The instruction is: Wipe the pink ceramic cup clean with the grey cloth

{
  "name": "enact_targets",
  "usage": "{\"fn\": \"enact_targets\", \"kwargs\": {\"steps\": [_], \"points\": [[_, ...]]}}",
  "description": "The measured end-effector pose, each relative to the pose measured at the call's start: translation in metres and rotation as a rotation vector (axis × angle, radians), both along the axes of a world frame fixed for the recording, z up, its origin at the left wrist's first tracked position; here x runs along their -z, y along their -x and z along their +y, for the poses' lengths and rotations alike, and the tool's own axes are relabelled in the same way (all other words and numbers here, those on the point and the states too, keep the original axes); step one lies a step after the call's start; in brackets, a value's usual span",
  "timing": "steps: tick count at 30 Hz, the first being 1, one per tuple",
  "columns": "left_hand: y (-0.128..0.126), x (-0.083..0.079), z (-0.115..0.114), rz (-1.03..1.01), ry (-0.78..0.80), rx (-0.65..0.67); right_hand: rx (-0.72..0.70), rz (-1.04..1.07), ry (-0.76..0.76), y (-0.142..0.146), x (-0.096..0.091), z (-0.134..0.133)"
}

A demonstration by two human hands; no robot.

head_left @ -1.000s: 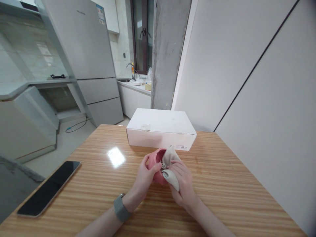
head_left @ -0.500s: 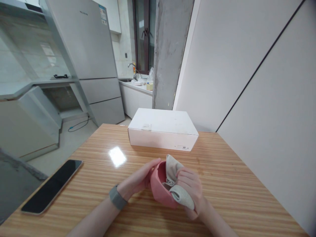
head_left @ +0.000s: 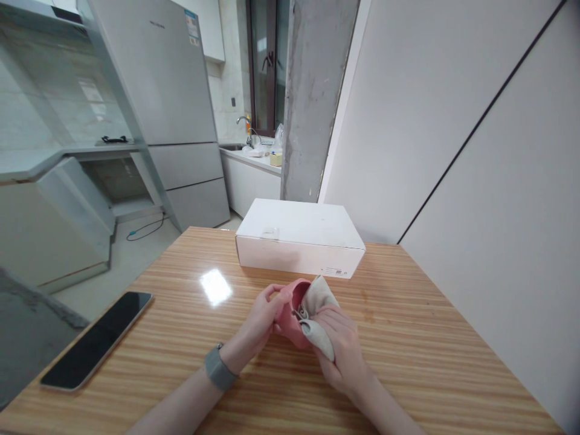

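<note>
A pink bowl-like container (head_left: 290, 333) is tilted on its side above the wooden table, its opening facing right. My left hand (head_left: 265, 314) grips it by its left side, thumb on the outer wall near the rim. In my right hand (head_left: 342, 338) is a bunched light-grey cloth (head_left: 319, 294). Part of this cloth reaches into the opening, and a rolled fold hangs over the near rim. The right fingertips are hidden in the cloth, and the container's inside is mostly covered.
Beyond my hands a white box (head_left: 299, 254) lies on the wooden table (head_left: 430, 338). A phone (head_left: 97, 341) rests by the table's left edge. A white wall (head_left: 475, 199) rises at the right. Behind the table stand a grey pillar (head_left: 312, 103) and a fridge (head_left: 176, 84).
Both hands have shifted slightly away from me with the container and cloth. The container has turned, and the right hand with the cloth has moved a little left. My left fingers now wrap further over it.
</note>
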State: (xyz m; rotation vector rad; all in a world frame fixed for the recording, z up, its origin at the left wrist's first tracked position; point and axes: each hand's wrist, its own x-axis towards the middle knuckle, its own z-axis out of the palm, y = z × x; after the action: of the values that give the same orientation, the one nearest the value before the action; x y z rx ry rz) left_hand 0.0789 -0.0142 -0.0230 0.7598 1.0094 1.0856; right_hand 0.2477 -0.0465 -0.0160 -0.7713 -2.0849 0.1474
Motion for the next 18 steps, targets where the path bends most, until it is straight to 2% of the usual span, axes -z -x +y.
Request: {"fn": "enact_targets", "kwargs": {"steps": [3,7,9,12,18], "points": [[-0.004,-0.002,-0.004,-0.054,-0.012,0.005,0.021,0.052,-0.028,0.001,0.000,0.000],[-0.004,-0.001,-0.008,-0.190,-0.003,0.223,-0.016,0.039,-0.140,-0.005,-0.001,0.001],[-0.002,0.002,-0.007,-0.221,0.043,0.296,-0.058,0.008,-0.149,-0.009,-0.001,0.001],[0.001,0.006,-0.003,-0.233,0.095,0.334,-0.123,-0.024,-0.113,-0.013,-0.002,0.002],[0.003,0.005,0.001,-0.216,0.090,0.364,-0.210,-0.048,-0.094,-0.008,-0.009,-0.001]]}}
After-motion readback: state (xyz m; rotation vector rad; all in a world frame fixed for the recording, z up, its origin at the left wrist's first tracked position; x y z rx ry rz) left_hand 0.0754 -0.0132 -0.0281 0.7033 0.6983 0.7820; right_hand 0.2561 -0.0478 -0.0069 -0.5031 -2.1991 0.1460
